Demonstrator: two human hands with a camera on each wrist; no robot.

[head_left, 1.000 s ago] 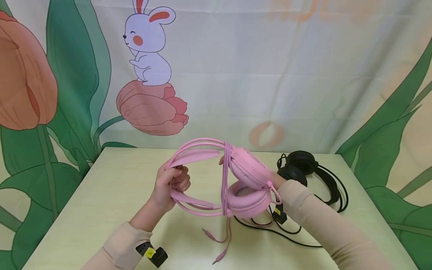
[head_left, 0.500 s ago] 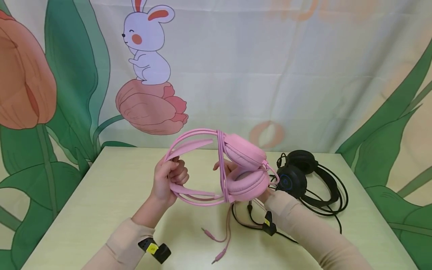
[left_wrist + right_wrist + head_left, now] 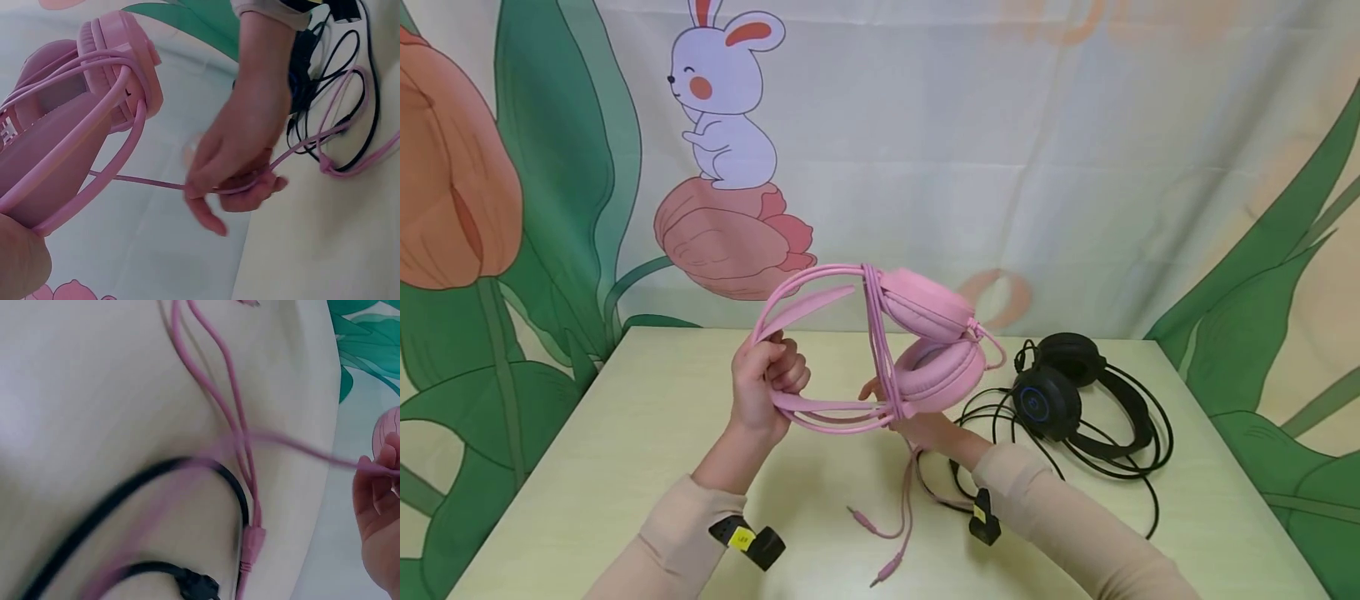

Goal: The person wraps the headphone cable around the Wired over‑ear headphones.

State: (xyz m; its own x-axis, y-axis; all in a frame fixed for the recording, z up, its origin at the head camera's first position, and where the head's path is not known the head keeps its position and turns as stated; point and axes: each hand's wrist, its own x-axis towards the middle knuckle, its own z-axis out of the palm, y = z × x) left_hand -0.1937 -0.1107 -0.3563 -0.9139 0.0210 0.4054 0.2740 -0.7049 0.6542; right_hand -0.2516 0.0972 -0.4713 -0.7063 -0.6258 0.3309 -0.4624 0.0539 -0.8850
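My left hand [image 3: 763,379] grips the headband of pink headphones [image 3: 936,379], holding them sideways above the table with the ear cups to the right. Several turns of pink cord [image 3: 880,342] are wrapped across the headphones just left of the cups. My right hand [image 3: 240,147], below the cups and partly hidden by them in the head view, holds a loose length of pink cable [image 3: 150,182] in its curled fingers. Farther along, that cable hangs down to the table. Its split end, with two plugs [image 3: 889,570], lies near the front.
Black headphones [image 3: 1048,402] lie at the table's right, their black cables [image 3: 1152,492] looped around them and running left under my right forearm. Pink and black cables overlap there, near the pink splitter [image 3: 252,544]. A printed curtain [image 3: 925,167] hangs behind the table.
The pink headphones have risen and shifted left. My right hand has come from behind the ear cups to below them, moving left, and the black headphones show more fully.
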